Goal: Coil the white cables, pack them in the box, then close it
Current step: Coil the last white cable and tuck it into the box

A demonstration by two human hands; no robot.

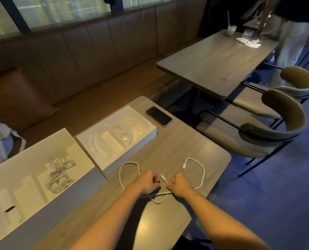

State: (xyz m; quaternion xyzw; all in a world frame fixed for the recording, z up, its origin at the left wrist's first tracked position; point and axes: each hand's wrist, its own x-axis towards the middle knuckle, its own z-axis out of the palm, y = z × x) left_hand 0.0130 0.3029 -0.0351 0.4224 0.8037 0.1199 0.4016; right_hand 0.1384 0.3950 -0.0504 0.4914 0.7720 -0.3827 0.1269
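Wood-grain laminate covers the table [177,141], its corners rounded, under dim warm light. At its 6 o'clock edge the left hand [147,183] and right hand [179,184] sit close together, both curled into loose fists pinching one white cable [202,170]. One loop of it lies toward 11 o'clock from the hands, another toward 2 o'clock, and a short bend sags just below the knuckles. At 9 o'clock an open box [14,179] holds a bundle of coiled cables [59,175]. Beside it, at 12 o'clock, sits a white moulded tray [116,136], with a dark phone [159,116] just beyond its far corner. Brown padded bench seating [77,56] runs along the windows; a second table [218,62] and curved-back chairs [276,127] stand at 2 o'clock.
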